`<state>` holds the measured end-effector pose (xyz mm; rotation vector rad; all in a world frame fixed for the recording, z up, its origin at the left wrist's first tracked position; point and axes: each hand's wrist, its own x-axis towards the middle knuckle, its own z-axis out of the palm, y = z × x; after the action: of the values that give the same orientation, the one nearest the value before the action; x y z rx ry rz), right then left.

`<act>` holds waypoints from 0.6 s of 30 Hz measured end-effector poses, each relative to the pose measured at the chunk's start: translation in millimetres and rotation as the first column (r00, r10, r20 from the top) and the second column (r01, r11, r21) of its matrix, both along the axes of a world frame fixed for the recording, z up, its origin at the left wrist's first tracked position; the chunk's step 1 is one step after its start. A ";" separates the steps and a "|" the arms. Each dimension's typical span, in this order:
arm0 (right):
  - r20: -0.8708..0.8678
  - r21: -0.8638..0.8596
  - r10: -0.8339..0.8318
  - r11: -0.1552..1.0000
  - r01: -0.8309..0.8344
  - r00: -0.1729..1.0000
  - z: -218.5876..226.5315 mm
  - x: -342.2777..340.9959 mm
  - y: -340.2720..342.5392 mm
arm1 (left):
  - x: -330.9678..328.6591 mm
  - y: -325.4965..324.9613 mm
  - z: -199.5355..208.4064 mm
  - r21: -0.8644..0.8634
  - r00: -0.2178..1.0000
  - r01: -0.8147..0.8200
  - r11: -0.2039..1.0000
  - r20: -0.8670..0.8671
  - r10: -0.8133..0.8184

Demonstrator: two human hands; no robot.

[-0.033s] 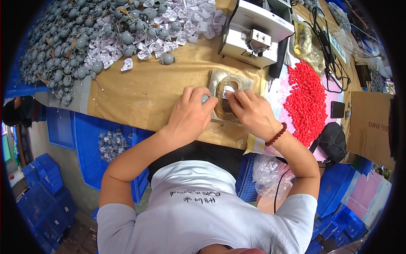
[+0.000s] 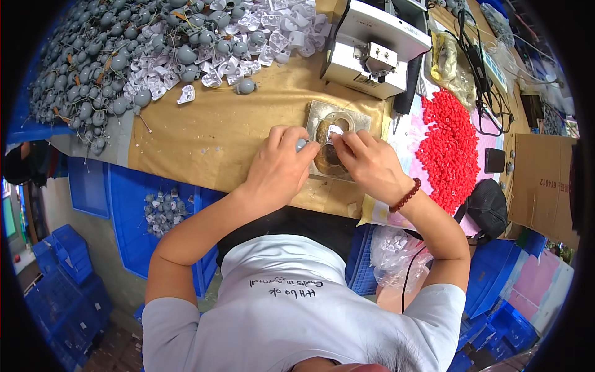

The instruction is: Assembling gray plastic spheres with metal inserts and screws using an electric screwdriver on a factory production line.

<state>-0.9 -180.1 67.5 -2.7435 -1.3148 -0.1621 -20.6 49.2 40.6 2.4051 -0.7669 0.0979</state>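
Observation:
My left hand is closed on a small grey ball-shaped part, which shows between thumb and fingertips. Close beside it, my right hand pinches a small white plastic piece over the metal plate. Rounded openings or recesses show in the plate, partly covered by my fingers. Both hands almost meet at the plate's near side. Whether the grey part and the white piece are joined is hidden by my fingers.
Grey ball-shaped parts with wires are heaped at the far left, beside white plastic pieces. A white machine stands behind the plate. Red small parts lie to the right, near a cardboard box. A blue bin sits below the table edge.

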 end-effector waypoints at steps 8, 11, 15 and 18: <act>-0.067 0.108 -0.012 0.994 0.019 0.998 -5.3 -0.3 -3.4 | 6.3 -17.7 3.6 0.076 0.971 -0.054 0.996 0.235 0.035; -0.192 0.283 -0.035 0.955 0.090 0.981 -7.7 1.0 -13.9 | 3.7 -28.7 -8.2 0.190 0.970 -0.012 0.982 0.242 -0.035; -0.552 0.498 -0.183 0.710 0.498 0.813 -12.5 -2.1 -61.2 | 6.3 -28.6 -10.3 0.190 0.971 0.026 0.982 0.229 -0.070; -0.559 0.461 -0.158 0.758 0.463 0.814 -10.2 -9.6 -77.3 | 11.5 -29.0 -13.2 0.167 0.970 0.058 0.984 0.226 -0.095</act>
<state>-10.5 -257.4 57.3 -2.2241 -0.5194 0.1000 -9.1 20.1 27.5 2.5402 -1.0085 0.3028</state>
